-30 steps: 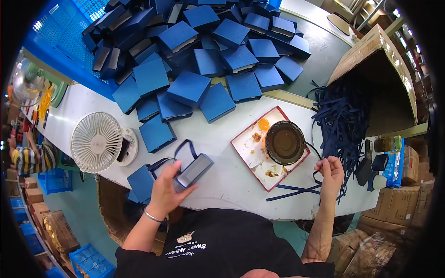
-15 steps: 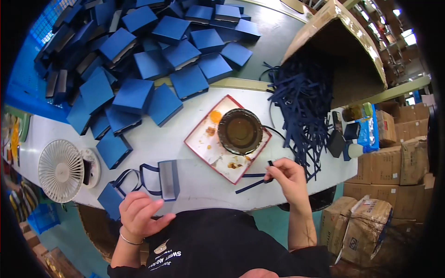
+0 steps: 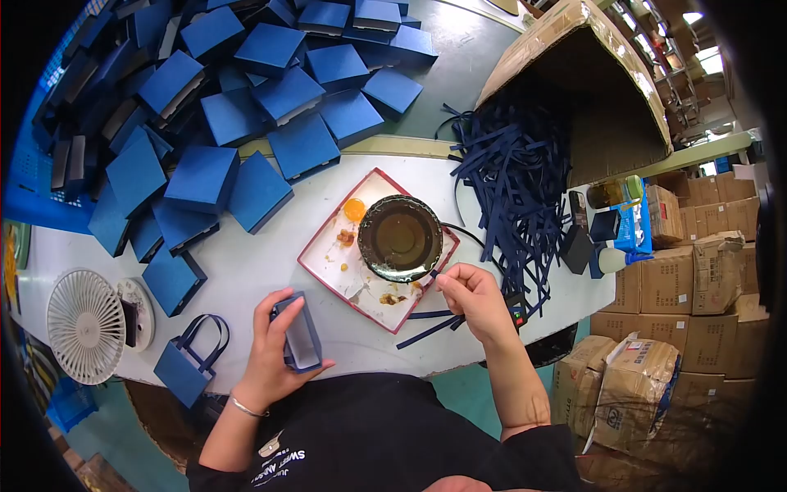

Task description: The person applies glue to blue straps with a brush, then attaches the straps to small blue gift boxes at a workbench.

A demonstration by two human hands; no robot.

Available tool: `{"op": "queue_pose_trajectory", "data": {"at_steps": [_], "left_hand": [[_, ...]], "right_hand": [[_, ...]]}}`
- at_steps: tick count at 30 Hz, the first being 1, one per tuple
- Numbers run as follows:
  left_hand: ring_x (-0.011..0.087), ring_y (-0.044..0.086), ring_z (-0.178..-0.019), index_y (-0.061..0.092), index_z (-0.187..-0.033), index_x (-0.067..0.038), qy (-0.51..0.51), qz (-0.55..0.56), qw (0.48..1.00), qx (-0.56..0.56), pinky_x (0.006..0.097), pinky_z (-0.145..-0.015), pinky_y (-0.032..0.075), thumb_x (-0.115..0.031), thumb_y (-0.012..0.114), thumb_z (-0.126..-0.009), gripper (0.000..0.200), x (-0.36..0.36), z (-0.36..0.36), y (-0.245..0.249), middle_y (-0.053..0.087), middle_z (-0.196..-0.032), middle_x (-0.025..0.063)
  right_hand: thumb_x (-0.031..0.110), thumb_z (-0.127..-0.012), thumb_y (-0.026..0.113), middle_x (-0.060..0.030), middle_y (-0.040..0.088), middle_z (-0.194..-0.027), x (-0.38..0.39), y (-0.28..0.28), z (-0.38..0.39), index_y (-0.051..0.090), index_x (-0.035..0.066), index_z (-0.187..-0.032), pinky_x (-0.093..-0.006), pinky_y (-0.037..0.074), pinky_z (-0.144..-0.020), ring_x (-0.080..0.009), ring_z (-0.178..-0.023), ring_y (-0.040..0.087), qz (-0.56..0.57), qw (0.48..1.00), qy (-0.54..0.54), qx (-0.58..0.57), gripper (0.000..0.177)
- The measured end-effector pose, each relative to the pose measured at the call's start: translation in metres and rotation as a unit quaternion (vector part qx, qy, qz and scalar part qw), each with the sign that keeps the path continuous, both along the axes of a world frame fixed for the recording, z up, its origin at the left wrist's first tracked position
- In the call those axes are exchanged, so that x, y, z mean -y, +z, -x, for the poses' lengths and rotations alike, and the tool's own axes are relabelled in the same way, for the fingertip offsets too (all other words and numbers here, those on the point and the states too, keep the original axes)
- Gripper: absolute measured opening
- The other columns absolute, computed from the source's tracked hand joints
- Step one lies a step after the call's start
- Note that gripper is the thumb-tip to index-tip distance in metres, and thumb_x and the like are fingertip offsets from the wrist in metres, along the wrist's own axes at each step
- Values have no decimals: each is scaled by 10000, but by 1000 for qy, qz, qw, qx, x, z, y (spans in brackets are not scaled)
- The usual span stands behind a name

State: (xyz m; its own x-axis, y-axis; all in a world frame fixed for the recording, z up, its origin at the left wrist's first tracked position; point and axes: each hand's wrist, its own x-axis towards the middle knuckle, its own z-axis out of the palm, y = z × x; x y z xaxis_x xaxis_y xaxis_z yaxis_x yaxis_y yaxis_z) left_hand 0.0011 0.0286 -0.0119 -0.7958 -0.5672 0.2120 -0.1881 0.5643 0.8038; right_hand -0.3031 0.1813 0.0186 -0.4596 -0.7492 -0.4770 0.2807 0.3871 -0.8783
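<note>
My left hand (image 3: 275, 348) is wrapped around a small blue box (image 3: 305, 340), its open side showing a grey inside. My right hand (image 3: 471, 297) pinches a short dark blue ribbon (image 3: 434, 275), whose tip is at the lower right rim of a round pot of brownish liquid (image 3: 400, 238). The pot stands on a red-rimmed white tray (image 3: 324, 275) with amber drips on it. Beneath my right hand, more dark ribbon strips (image 3: 426, 330) lie on the table. Left of my left hand rests a blue box with a ribbon handle (image 3: 184, 371).
Many blue boxes (image 3: 201, 180) are piled at the back left. A white fan (image 3: 86, 326) stands at the left edge. A heap of dark blue ribbons (image 3: 516, 180) spills from a tipped carton (image 3: 607, 74) at the right. Stacked cartons (image 3: 656, 287) fill the floor beyond.
My left hand has taken hold of the blue box that stood on the table. My right hand has moved with its ribbon up and left to the pot's rim. The view has shifted slightly.
</note>
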Motion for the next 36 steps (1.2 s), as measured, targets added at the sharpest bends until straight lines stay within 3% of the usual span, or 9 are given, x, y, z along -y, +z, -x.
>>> {"op": "queue_pose_trajectory", "data": {"at_steps": [11,20,27,29,32,36], "left_hand": [[425,433,-1347,387,-1489,-80,-15,-11,1000,-5,527,-1153,368,-278,971,-631,1057,-2,8,-7,405,-1465,224],[432,431,-1346,289,-1530,-67,-16,-9,1000,-19,515,-1135,386,-280,978,-627,1155,-4,9,-13,391,-1489,228],[401,442,-1344,308,-1508,-35,22,-26,998,-53,563,-1173,310,-313,981,-613,1154,-7,12,-16,463,-1456,195],[394,449,-1332,329,-1492,-26,46,-27,995,-82,572,-1190,273,-338,981,-608,1142,-8,20,-12,480,-1453,180],[383,461,-1296,378,-1470,-73,26,65,996,-64,616,-1196,216,-383,970,-610,1089,1,35,13,505,-1445,127],[352,464,-1295,484,-1418,-127,40,141,985,-90,653,-1203,168,-360,927,-658,910,-5,51,22,545,-1408,71]], "right_hand": [[130,-964,671,74,470,-623,8,-12,2,615,60,-824,-233,189,-461,-24,-509,304,5,1000,-6,19,166],[133,-972,668,74,466,-619,9,-17,-3,593,66,-786,-228,196,-458,-23,-501,299,17,999,-39,31,212],[142,-984,669,64,463,-587,0,-12,-18,592,62,-785,-221,210,-461,-21,-496,315,16,998,-61,1,228],[118,-980,677,58,531,-644,-3,1,-29,625,47,-819,-203,284,-493,-16,-552,404,16,998,-46,-34,184],[64,-951,709,52,614,-746,-5,31,-55,664,22,-868,-184,370,-567,-9,-671,511,19,996,-2,-82,103],[34,-884,772,22,651,-738,1,59,-88,660,-4,-822,-199,418,-538,-22,-640,554,19,973,92,-211,134]]}}
